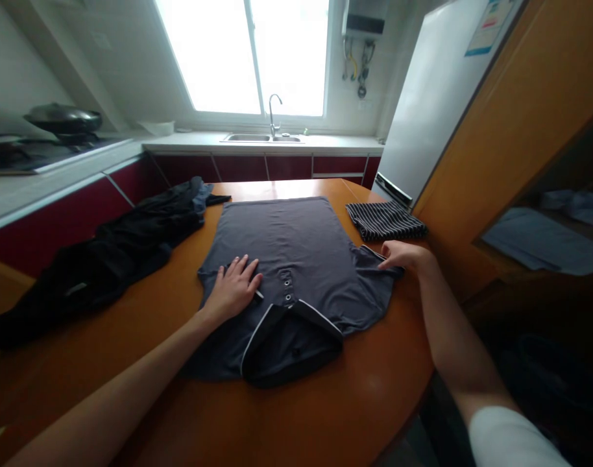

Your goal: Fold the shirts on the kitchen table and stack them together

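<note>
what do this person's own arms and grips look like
Both are human: the left grip and right grip are ungloved, no rings or watches visible. The right arm has a white sleeve higher up; no sleeve shows on the left arm.

Bare tabletop (374, 395) is offering passage nearside of the collar (296, 376) and left of the shirt (287, 240); a dark clothes pile (135, 237) is blocking farther left, 1 striped cloth (387, 220) beyond the right hand (398, 255).
</note>
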`<state>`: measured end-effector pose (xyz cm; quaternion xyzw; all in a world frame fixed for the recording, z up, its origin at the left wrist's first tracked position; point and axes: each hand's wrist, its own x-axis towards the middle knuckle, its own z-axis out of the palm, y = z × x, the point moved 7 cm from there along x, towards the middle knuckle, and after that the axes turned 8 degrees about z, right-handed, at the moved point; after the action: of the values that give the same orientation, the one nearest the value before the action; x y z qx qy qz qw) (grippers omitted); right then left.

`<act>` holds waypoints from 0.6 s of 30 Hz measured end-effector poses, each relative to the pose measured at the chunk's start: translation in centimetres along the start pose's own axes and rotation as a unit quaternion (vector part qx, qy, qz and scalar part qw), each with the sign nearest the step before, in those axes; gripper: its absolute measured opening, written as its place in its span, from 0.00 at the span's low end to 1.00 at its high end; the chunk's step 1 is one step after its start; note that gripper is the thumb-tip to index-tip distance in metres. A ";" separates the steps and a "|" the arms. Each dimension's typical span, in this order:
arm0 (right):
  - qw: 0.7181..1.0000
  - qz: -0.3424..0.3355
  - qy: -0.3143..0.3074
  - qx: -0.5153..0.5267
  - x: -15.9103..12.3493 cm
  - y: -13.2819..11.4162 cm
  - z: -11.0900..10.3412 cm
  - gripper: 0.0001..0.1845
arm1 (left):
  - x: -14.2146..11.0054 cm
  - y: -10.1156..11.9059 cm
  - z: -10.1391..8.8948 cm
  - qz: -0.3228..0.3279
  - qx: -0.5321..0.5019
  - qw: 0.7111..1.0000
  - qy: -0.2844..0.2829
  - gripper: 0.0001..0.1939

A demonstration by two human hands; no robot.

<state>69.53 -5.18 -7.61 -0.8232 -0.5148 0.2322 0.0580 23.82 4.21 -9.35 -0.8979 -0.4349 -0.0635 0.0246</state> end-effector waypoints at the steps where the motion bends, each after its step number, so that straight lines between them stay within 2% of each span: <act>1: 1.000 0.001 -0.002 -0.017 0.1 -0.1 0.2 0.26 | 0.0 0.0 0.1 0.001 0.002 1.000 -0.001 0.30; 3: 0.999 0.010 0.001 -0.035 0.0 -0.6 0.5 0.28 | 0.1 -0.2 0.2 0.001 0.003 1.000 -0.002 0.30; 6: 1.000 0.016 0.002 -0.015 -0.6 -1.4 0.3 0.21 | 0.2 -0.4 0.4 0.000 0.001 1.000 0.000 0.30; 10: 0.996 -0.035 0.017 0.080 -1.7 -2.5 -1.0 0.16 | 0.2 -0.3 0.4 -0.001 -0.002 1.000 -0.001 0.29; 14: 0.971 -0.087 -0.003 0.223 -3.1 -4.1 -2.0 0.24 | 0.2 -0.1 0.2 -0.002 -0.006 1.000 -0.006 0.30; 18: 0.947 -0.156 -0.018 0.280 -5.2 -7.6 -1.8 0.26 | 0.1 -0.1 0.1 -0.003 -0.008 1.000 -0.007 0.30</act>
<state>62.21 -5.94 -1.82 -0.6790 -0.5519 0.3700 0.3124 23.87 4.37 -9.47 -0.8973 -0.4370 -0.0606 0.0136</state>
